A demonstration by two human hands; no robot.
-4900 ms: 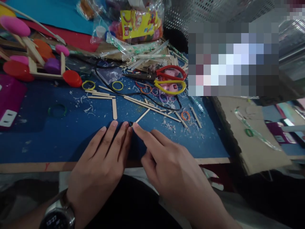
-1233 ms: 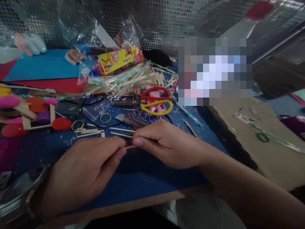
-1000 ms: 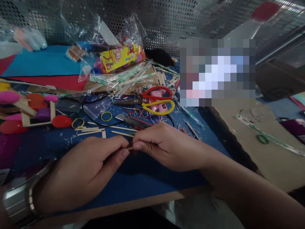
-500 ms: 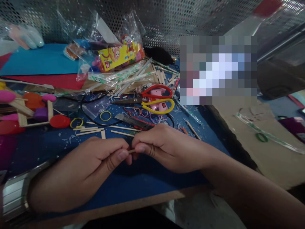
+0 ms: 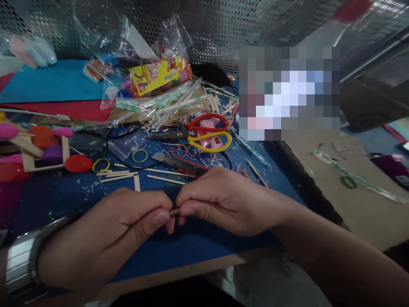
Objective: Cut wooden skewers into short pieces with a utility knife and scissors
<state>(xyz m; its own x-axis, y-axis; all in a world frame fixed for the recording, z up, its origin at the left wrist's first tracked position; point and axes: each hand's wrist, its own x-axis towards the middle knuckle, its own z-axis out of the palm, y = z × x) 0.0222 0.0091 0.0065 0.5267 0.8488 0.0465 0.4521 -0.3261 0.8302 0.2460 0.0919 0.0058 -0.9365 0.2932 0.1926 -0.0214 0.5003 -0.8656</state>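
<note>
Between my two hands is a small wooden stick [image 5: 174,211], only a short piece of it showing. My left hand [image 5: 128,230] pinches one end with thumb and curled fingers. The other end is pinched by my right hand [image 5: 220,204]; most of the stick is hidden in the fingers. Just beyond the hands lie several loose wooden sticks [image 5: 119,176] and a box cutter [image 5: 179,164]. Scissors [image 5: 209,132] with red and yellow handles rest farther back, over a pink object [image 5: 212,141].
At left stands a stick frame with coloured round pieces [image 5: 47,147]. Behind are a bag of modelling clay [image 5: 156,76], plastic wrappers [image 5: 159,102] and blue sheets [image 5: 54,81]. Cardboard [image 5: 351,204] lies at right. Rubber bands [image 5: 139,155] and scraps litter the blue table [image 5: 191,256].
Both hands have sunk slightly toward me, still pinching the stick. The view has shifted a little, so the table things appear slightly farther left.
</note>
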